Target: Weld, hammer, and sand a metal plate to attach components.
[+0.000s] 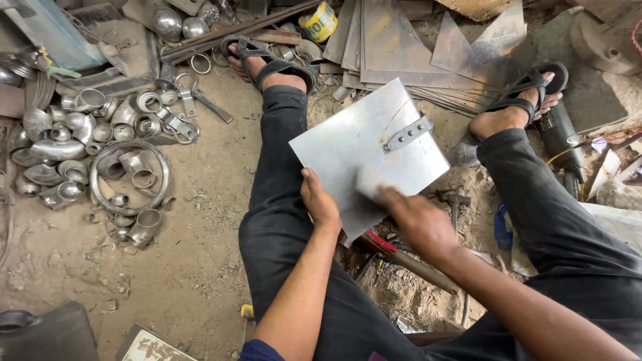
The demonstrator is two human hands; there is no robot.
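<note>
Steel sheet (354,150) held by both hands (319,204).

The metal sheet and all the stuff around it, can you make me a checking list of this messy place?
Surface: bare dirt floor, dusty and scuffed.
Job's things: square metal sheet resting on the legs, with a small drilled strap fixed on top.
Clutter: pile of steel pipe elbows and rings; stack of metal plates; hammer; red-handled tool.
Hands: left hand grips the sheet's near edge; right hand has its fingers on the sheet's face.
Cables: yellow cord beside the angle grinder.
Surroundings: person's sandalled feet; yellow tape roll.
</note>
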